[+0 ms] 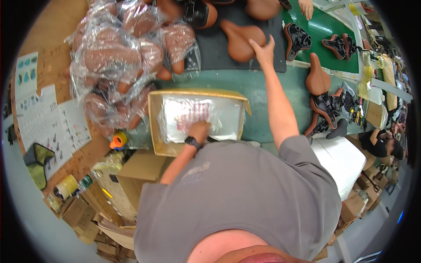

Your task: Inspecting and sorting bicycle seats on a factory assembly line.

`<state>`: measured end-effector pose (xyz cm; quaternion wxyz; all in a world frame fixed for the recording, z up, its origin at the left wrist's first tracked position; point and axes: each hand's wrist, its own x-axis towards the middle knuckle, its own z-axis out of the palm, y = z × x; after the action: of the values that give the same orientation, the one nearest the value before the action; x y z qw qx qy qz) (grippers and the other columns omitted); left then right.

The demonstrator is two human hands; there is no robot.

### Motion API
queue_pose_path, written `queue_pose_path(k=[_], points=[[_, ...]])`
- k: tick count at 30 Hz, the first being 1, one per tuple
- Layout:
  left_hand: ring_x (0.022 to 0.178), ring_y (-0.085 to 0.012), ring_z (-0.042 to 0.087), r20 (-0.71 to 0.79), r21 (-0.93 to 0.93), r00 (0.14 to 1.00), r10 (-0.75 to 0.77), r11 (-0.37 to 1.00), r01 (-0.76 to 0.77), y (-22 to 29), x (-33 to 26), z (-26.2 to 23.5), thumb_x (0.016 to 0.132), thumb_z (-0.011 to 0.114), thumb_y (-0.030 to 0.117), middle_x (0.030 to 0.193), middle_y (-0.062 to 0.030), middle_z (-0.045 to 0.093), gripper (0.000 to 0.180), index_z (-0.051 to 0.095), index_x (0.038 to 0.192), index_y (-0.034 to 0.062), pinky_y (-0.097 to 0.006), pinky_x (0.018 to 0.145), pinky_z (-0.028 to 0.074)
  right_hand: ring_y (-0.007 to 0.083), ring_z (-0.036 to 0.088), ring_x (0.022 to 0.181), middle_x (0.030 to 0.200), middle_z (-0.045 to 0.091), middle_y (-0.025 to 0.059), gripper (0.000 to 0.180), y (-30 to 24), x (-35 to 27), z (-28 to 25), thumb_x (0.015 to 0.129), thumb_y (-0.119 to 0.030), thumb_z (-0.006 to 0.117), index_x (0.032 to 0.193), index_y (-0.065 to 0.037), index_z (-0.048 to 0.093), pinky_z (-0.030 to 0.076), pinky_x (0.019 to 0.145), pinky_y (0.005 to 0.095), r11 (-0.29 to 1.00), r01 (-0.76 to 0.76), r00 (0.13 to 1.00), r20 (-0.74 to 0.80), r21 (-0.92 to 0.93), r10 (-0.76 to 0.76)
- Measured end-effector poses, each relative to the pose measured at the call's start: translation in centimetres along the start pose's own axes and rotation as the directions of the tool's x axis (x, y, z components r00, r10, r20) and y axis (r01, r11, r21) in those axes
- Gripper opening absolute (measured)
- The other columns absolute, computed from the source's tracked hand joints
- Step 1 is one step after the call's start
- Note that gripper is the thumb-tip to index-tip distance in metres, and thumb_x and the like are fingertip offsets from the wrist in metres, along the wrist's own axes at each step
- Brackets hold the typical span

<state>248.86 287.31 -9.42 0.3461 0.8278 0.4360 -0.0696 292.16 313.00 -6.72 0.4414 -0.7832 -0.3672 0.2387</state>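
My right hand point(264, 53) reaches far forward and grips the wide end of a brown bicycle saddle point(240, 49). Its thumb lies over the saddle's top, with the fingers along the right edge. This saddle rests on a black mat point(211, 51). Nearer to me, my left hand point(199, 132), wearing a dark wristband, is inside an open cardboard box point(153, 118). Its curled fingers press on the top plastic bag point(226, 118) of a clear stack with red print. The fingertips are partly hidden and slightly blurred.
Many plastic-wrapped saddles point(112, 59) pile up at the left. Bare saddles point(318, 75) lie right, some upside down on a green mat point(318, 55). Another person's hand point(306, 8) shows at the far edge. An orange tape roll point(118, 140) stands left of the box.
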Motion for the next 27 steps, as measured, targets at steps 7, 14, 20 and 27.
queue_pose_path(k=[7, 14, 20, 27], points=[[0.123, -0.0382, 0.067, -0.440, -0.101, 0.891, 0.107, 0.981, -0.167, 3.0, -0.3, -7.6, 0.086, 0.078, 0.010, 0.135, -0.0147, 0.072, 0.040, 0.076, 0.127, 0.0094, -0.050, 0.106, 0.055, 0.0325, 0.068, 0.126, 0.145, 0.061, 0.0184, 0.088, 11.0, -32.1, -14.4, 0.099, -0.036, 0.086, 0.164, -0.009, 0.032, 0.067, 0.090, 0.0498, 0.728, -0.509, 0.808, -0.036, 0.460, 0.588], [0.140, -0.0337, 0.059, -0.343, 0.294, 0.780, 0.524, 0.848, -0.440, 7.8, -3.9, -6.0, 0.085, 0.076, 0.004, 0.148, -0.0132, 0.064, 0.054, 0.069, 0.139, 0.0094, -0.052, 0.119, 0.047, 0.0388, 0.078, 0.106, 0.127, 0.073, 0.0186, 0.058, 14.0, -43.8, -22.1, 0.095, -0.017, 0.081, 0.147, -0.004, 0.060, 0.066, 0.090, 0.0506, 0.890, -0.392, 0.730, 0.510, -0.231, 0.454], [0.120, -0.0345, 0.071, -0.573, 0.047, 0.689, 0.443, 0.857, -0.513, 9.2, -3.6, -1.7, 0.088, 0.067, -0.004, 0.130, -0.0137, 0.074, 0.035, 0.075, 0.121, 0.0043, -0.046, 0.102, 0.059, 0.0409, 0.055, 0.145, 0.158, 0.055, 0.0221, 0.103, 10.2, -38.2, -22.6, 0.081, -0.013, 0.086, 0.171, -0.012, 0.036, 0.043, 0.123, 0.0593, 0.292, 0.390, 0.919, 0.390, -0.873, -0.059], [0.120, -0.0368, 0.069, -0.367, 0.054, 0.928, 0.069, 0.997, -0.053, 6.4, -0.2, 0.8, 0.085, 0.077, 0.007, 0.122, -0.0153, 0.075, 0.043, 0.073, 0.128, 0.0070, -0.049, 0.094, 0.060, 0.0485, 0.068, 0.125, 0.145, 0.060, 0.0265, 0.126, 13.8, -40.9, -21.0, 0.077, -0.020, 0.089, 0.176, -0.009, 0.011, 0.055, 0.110, 0.0602, 0.558, 0.131, 0.920, 0.310, -0.819, 0.239]])
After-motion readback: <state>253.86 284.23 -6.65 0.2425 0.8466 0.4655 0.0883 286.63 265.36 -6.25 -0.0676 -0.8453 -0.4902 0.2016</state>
